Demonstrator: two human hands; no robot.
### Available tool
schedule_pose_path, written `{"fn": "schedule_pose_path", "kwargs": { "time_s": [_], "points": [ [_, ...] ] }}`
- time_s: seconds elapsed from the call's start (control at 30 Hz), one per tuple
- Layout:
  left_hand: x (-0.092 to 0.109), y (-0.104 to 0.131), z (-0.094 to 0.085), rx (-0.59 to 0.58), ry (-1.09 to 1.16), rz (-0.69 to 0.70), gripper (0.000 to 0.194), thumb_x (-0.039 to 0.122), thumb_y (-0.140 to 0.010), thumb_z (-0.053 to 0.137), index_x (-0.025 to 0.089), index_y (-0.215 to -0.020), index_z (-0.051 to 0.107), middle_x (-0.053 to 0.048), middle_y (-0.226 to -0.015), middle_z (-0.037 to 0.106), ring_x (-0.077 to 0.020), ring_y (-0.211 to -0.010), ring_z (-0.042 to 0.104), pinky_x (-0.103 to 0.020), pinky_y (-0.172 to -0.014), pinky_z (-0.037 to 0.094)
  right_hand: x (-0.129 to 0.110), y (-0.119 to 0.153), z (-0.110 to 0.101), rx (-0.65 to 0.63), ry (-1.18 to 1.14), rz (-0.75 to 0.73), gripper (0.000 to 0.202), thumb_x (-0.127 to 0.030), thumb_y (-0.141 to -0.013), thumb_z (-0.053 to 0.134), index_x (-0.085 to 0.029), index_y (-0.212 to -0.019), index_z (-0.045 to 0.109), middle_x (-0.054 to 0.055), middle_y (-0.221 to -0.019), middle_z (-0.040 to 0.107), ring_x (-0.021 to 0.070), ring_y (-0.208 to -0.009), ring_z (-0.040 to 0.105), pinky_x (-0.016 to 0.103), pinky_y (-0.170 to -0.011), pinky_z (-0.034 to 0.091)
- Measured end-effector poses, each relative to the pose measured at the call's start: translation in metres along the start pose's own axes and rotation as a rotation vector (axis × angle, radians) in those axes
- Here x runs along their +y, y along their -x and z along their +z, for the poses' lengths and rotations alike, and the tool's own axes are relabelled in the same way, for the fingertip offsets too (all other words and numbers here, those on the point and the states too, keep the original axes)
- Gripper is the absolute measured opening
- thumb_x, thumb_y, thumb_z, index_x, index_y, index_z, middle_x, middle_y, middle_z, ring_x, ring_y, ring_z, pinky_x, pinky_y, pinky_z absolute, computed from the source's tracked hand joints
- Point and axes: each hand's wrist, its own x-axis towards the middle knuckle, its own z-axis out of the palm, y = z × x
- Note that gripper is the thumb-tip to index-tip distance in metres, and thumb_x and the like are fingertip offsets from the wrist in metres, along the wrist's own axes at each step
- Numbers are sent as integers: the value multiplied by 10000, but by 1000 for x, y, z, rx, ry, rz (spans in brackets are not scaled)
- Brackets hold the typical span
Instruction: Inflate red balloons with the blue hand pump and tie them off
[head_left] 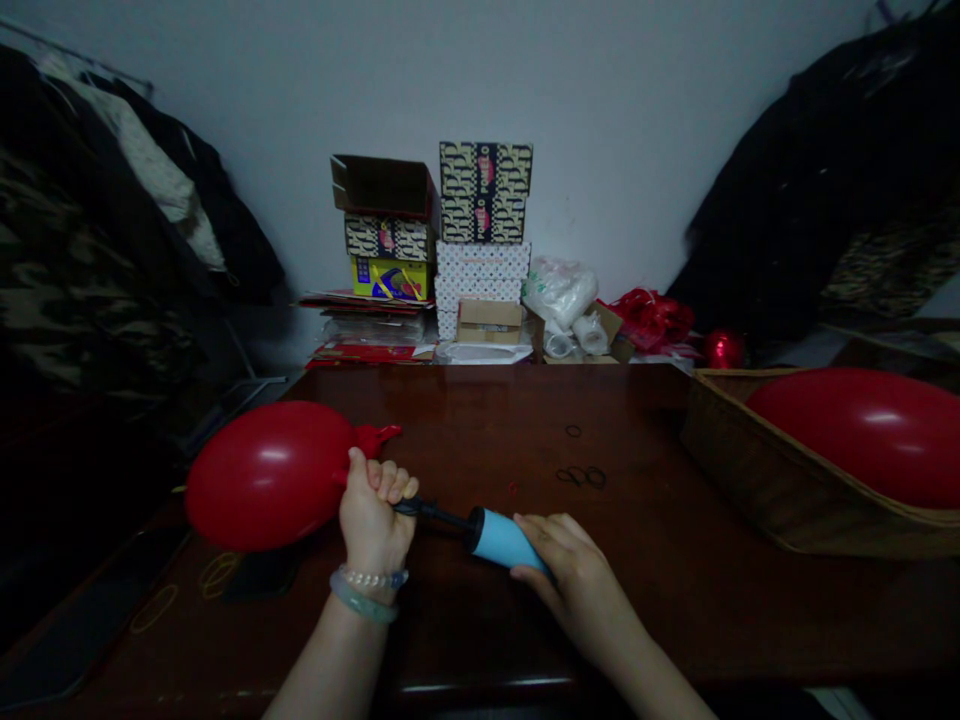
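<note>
1. A dark brown wooden table (637, 620) spans the view, its surface glossy.
2. On its right stands a wicker basket (780, 510), holding a large red balloon (870, 425).
3. Another inflated balloon, the left-side balloon (266, 475), is red too and lies at the table's left, right beside the left hand (379, 500); its puckered end points toward the middle.
4. The left hand's fingers are closed in a fist around the black end of the hand pump.
5. The right hand (574, 570) has its fingers wrapped around the blue barrel.
6. The hand pump (506, 540) lies between both hands, above the table's near half, its black rod showing.
7. A jade-green bangle (363, 600) and a beaded bracelet (371, 578) circle the left wrist.
8. Black bands (581, 477) lie beyond the pump.
</note>
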Motion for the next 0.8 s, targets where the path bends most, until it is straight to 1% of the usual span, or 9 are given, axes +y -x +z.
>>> {"fn": "schedule_pose_path", "kwargs": {
  "time_s": [0.13,0.2,0.37,0.53,0.63,0.8],
  "points": [
    [-1,2,1,-18,6,-44,463,336,-829,598,180,-546,267,80,-421,258,-44,-349,244,-193,-373,239,-9,-2,0,-7,14,13,455,-271,-859,602,-200,-1297,503,110,-1175,615,246,-1034,557,426,-915,483],
    [-4,3,2,-22,7,-52,456,329,-826,602,179,-547,274,80,-424,256,-44,-351,241,-195,-373,234,-13,-4,1,-3,7,19,458,-260,-860,599,-197,-1302,495,108,-1179,611,245,-1035,553,425,-915,482],
    [-15,9,3,-28,-16,-78,486,390,-830,593,179,-537,267,80,-423,249,-44,-348,243,-200,-378,240,-22,-3,10,33,-1,58,435,-252,-861,592,-206,-1285,507,106,-1180,614,258,-1037,553,440,-899,486],
    [-22,13,0,-34,-44,-75,512,448,-815,598,181,-534,263,81,-419,250,-44,-349,244,-201,-382,246,-23,1,17,40,1,71,448,-242,-852,599,-205,-1288,501,101,-1185,615,251,-1035,554,432,-895,490],
    [-19,11,-3,-32,-41,-67,510,440,-809,608,182,-538,261,82,-425,253,-43,-350,246,-202,-380,249,-22,1,16,19,-23,63,439,-255,-863,587,-207,-1290,498,102,-1193,608,249,-1047,545,432,-905,482],
    [-6,5,-1,-19,-21,-60,466,354,-820,610,181,-545,276,82,-424,254,-43,-348,246,-195,-375,247,-20,-3,8,-11,-39,55,441,-276,-865,589,-210,-1291,501,99,-1203,601,246,-1059,540,421,-921,475]
  ]
}}
